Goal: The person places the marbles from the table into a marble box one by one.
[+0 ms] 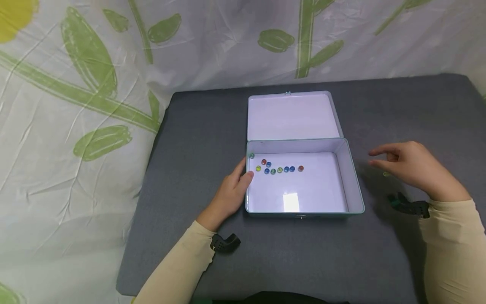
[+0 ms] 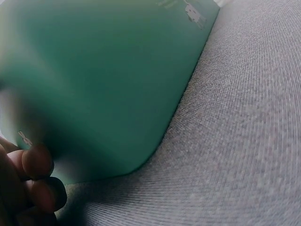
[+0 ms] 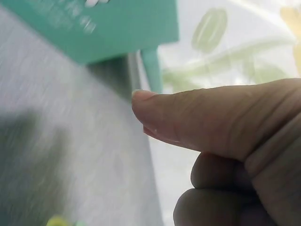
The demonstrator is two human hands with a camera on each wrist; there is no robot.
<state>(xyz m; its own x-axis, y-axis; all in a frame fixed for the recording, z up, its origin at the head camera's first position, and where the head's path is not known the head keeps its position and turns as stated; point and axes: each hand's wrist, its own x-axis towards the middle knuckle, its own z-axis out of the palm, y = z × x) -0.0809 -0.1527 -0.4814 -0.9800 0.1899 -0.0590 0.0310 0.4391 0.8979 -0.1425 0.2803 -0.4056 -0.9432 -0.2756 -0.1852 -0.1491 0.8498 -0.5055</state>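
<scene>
A hinged tin box (image 1: pixel 353 185) lies on the table with its lid (image 1: pixel 292 116) folded back. Its inside is white and its outer wall (image 2: pixel 117 84) green. Several glass marbles (image 1: pixel 279 170), in blue, green, yellow and reddish brown, sit toward the back left of its floor. My left hand (image 1: pixel 229 192) grips the box's left wall, thumb over the rim and fingers outside. To the right of the box, my right hand (image 1: pixel 411 166) hovers above the table, thumb (image 3: pixel 188 113) and index finger a little apart in the head view. A yellow-green marble (image 1: pixel 386 174) lies below that hand.
The dark grey table (image 1: pixel 205 126) meets a pale sheet with green leaf drawings (image 1: pixel 228 42) at its back and left. A black wrist device (image 1: pixel 225 243) sits on the left wrist, another black device (image 1: pixel 411 207) on the right. A yellow thing (image 3: pixel 57 221) is cut off by the right wrist view's edge.
</scene>
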